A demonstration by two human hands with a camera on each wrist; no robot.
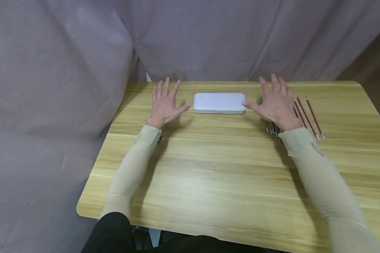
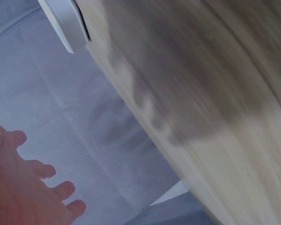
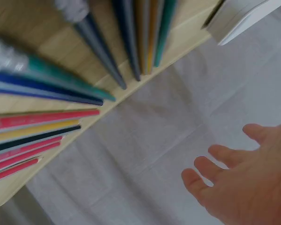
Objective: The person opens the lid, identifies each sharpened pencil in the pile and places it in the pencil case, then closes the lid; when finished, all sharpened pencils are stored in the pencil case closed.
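A flat white case (image 1: 219,103) is seen lying on the tabletop (image 1: 228,175), towards its far edge and roughly midway between the two hands. Its long axis is laid left to right, parallel to that far edge, so that one short end is presented to each hand.

The left hand (image 1: 165,104) is held with fingers spread and straight, nothing grasped; its thumb tip is pointed at the case's left end, just beside it, with a narrow strip of wood visible between. The right hand (image 1: 276,104) is likewise released, fingers spread, and its thumb tip is seen at the case's right end, touching or all but touching it; which of the two cannot be told. The right hand is judged the nearer.

A row of coloured pencils (image 1: 307,116) is laid just right of the case, their lengths pointing from the far edge towards the person. The right hand is held over the left part of this row, so several pencils are partly hidden beneath it; in the right wrist view they are seen close, blurred.

Open wood is left in front of the case, towards the person, and to its left. Behind the far edge, grey cloth (image 1: 209,38) is hung close, so little room is offered there.
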